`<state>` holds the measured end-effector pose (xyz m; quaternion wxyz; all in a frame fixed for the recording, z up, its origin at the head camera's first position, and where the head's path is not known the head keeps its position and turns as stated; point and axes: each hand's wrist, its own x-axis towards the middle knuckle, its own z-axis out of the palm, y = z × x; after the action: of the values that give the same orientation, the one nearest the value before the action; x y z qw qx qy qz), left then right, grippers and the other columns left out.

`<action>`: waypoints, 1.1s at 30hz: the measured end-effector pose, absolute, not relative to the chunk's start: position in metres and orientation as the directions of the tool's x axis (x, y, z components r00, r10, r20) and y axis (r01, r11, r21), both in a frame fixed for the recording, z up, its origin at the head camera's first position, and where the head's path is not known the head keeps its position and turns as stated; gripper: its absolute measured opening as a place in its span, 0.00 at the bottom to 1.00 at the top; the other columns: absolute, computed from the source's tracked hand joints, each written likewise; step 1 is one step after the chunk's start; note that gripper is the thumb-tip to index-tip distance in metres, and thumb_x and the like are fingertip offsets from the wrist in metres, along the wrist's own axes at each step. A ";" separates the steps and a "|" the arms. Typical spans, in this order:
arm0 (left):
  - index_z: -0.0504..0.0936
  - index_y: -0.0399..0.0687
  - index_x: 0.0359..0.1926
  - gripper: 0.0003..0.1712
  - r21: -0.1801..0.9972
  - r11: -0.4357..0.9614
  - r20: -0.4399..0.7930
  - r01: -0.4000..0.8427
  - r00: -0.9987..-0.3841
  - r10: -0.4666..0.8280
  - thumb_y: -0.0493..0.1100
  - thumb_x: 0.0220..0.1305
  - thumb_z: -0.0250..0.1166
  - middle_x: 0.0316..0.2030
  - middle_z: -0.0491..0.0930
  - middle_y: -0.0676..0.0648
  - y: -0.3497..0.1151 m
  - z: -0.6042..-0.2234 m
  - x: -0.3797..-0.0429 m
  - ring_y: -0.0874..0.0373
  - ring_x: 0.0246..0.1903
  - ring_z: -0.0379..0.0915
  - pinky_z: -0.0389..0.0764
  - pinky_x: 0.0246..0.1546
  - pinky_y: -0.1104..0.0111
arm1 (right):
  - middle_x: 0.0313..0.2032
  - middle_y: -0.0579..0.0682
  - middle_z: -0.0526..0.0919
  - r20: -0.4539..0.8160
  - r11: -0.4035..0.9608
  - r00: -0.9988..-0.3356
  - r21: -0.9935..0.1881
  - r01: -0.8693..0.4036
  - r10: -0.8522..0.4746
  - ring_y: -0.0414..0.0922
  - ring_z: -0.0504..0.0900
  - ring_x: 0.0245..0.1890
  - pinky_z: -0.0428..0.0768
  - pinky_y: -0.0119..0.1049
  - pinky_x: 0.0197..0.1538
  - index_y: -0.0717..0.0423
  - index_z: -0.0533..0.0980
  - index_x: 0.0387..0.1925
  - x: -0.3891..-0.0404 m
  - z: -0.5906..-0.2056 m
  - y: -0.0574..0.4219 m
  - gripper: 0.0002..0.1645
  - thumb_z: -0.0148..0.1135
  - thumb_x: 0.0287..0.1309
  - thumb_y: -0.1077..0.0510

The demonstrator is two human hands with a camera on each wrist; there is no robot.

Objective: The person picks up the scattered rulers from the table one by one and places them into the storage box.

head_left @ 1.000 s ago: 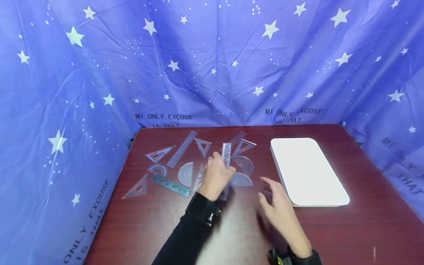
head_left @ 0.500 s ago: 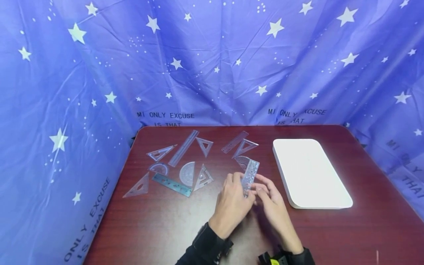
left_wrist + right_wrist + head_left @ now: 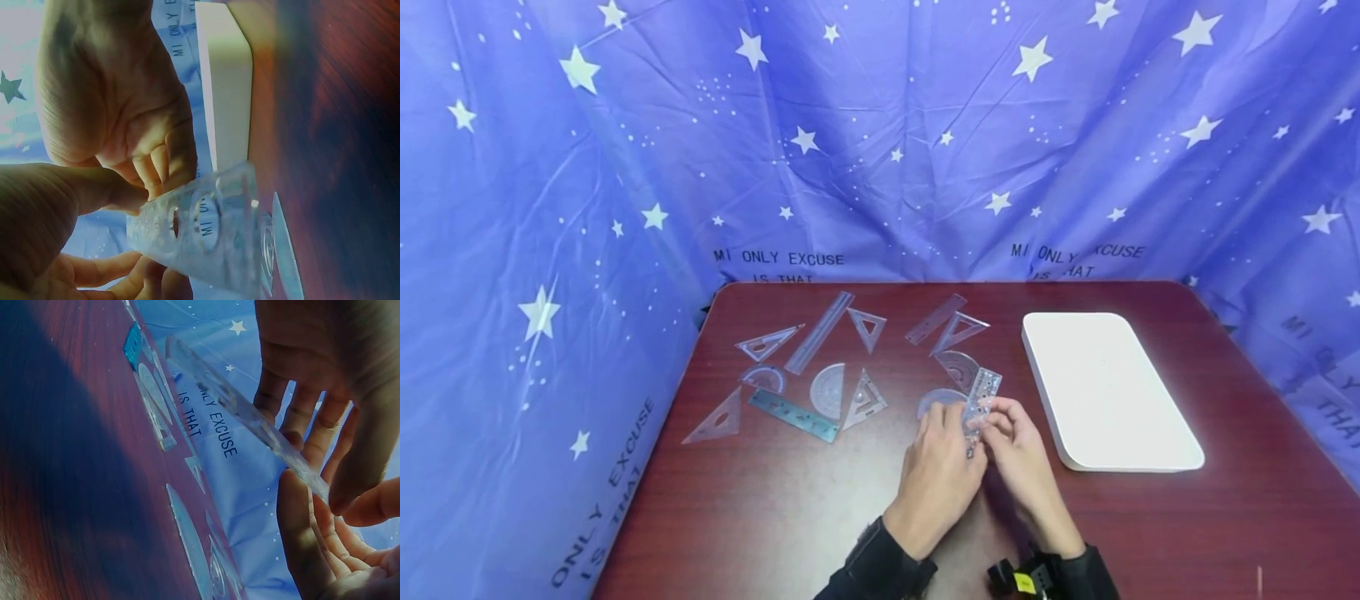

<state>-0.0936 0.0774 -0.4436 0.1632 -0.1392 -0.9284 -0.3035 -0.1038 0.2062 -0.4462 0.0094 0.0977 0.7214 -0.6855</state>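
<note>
Both hands hold a short clear plastic ruler with round cutouts, tilted up above the front of the table. My left hand grips its lower part; in the left wrist view the thumb lies on one face of the ruler, fingers behind. From the other side, my right hand pinches the edge near the lower end, index finger and thumb on the ruler in the right wrist view. Just beyond the hands lie two clear protractors, one nearer and one farther, the nearer partly covered by the left hand.
Clear set squares, a half-round protractor, a teal ruler and a long clear ruler lie spread over the left of the table. A white rounded slab lies at right. Starry blue cloth hangs behind.
The left hand has brought the ruler right and nearer from among the tools. The right hand has come in from beside the slab and now pinches it too. The view has shifted slightly.
</note>
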 end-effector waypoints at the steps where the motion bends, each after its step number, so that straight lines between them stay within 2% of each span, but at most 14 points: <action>1: 0.83 0.40 0.59 0.27 0.514 0.777 0.388 0.363 -0.906 0.167 0.44 0.59 0.76 0.44 0.81 0.44 0.077 -0.443 -0.093 0.53 0.42 0.79 0.85 0.35 0.65 | 0.38 0.42 0.87 -0.144 0.053 -0.982 -0.987 0.151 0.120 0.34 0.84 0.33 0.83 0.29 0.35 0.68 0.67 0.64 -0.105 -0.446 0.207 0.20 0.52 0.74 0.72; 9: 0.83 0.41 0.64 0.27 0.503 0.748 0.382 0.432 -0.888 0.255 0.48 0.68 0.70 0.47 0.84 0.45 0.064 -0.439 -0.096 0.54 0.44 0.82 0.86 0.39 0.66 | 0.42 0.53 0.90 -0.087 0.158 -0.995 -0.983 0.095 0.057 0.36 0.87 0.31 0.88 0.34 0.34 0.69 0.67 0.63 -0.113 -0.439 0.223 0.19 0.52 0.75 0.71; 15: 0.82 0.43 0.67 0.28 0.524 0.753 0.321 0.398 -0.911 0.258 0.49 0.71 0.68 0.51 0.85 0.44 0.055 -0.437 -0.097 0.52 0.48 0.84 0.88 0.44 0.62 | 0.38 0.46 0.89 -0.002 0.282 -1.000 -0.959 0.007 0.020 0.34 0.85 0.29 0.86 0.34 0.32 0.70 0.69 0.62 -0.126 -0.427 0.244 0.19 0.53 0.73 0.71; 20: 0.80 0.42 0.69 0.30 0.535 0.775 0.221 0.336 -0.941 0.256 0.50 0.71 0.67 0.57 0.84 0.42 0.045 -0.441 -0.098 0.48 0.55 0.83 0.88 0.51 0.56 | 0.36 0.47 0.88 0.047 0.397 -0.999 -0.917 -0.043 0.001 0.34 0.85 0.27 0.87 0.33 0.31 0.73 0.67 0.64 -0.145 -0.411 0.275 0.21 0.52 0.72 0.71; 23: 0.81 0.44 0.67 0.28 0.527 0.790 0.190 0.312 -0.950 0.248 0.51 0.71 0.67 0.56 0.84 0.41 0.038 -0.443 -0.099 0.47 0.54 0.82 0.87 0.51 0.55 | 0.34 0.41 0.87 0.062 0.451 -0.998 -0.890 -0.064 -0.018 0.33 0.86 0.27 0.88 0.33 0.31 0.75 0.65 0.66 -0.159 -0.402 0.301 0.23 0.51 0.73 0.70; 27: 0.84 0.45 0.63 0.24 0.511 0.805 0.188 0.302 -0.953 0.238 0.51 0.71 0.68 0.53 0.84 0.41 0.027 -0.445 -0.101 0.46 0.53 0.81 0.86 0.50 0.55 | 0.33 0.35 0.85 0.021 0.507 -0.999 -0.861 -0.043 -0.048 0.34 0.86 0.29 0.89 0.34 0.34 0.78 0.62 0.67 -0.181 -0.395 0.337 0.24 0.49 0.75 0.69; 30: 0.86 0.45 0.60 0.22 0.492 0.819 0.200 0.294 -0.954 0.223 0.51 0.70 0.68 0.52 0.84 0.41 0.018 -0.448 -0.104 0.46 0.53 0.81 0.85 0.51 0.54 | 0.35 0.41 0.86 -0.035 0.567 -0.998 -0.824 0.000 -0.052 0.35 0.86 0.30 0.89 0.35 0.35 0.79 0.61 0.68 -0.198 -0.393 0.360 0.26 0.48 0.76 0.68; 33: 0.86 0.43 0.58 0.21 0.490 0.829 0.197 0.271 -0.960 0.197 0.50 0.70 0.68 0.52 0.84 0.40 0.011 -0.450 -0.106 0.45 0.54 0.80 0.85 0.53 0.52 | 0.38 0.55 0.89 -0.076 0.648 -0.997 -0.760 0.044 -0.021 0.34 0.86 0.30 0.89 0.35 0.35 0.80 0.61 0.68 -0.212 -0.394 0.380 0.28 0.50 0.75 0.66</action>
<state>-0.1055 0.0114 -0.4504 0.0693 -0.1225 -0.9537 -0.2657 -0.2124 0.3796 -0.3939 0.0387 0.0066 0.9069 -0.4196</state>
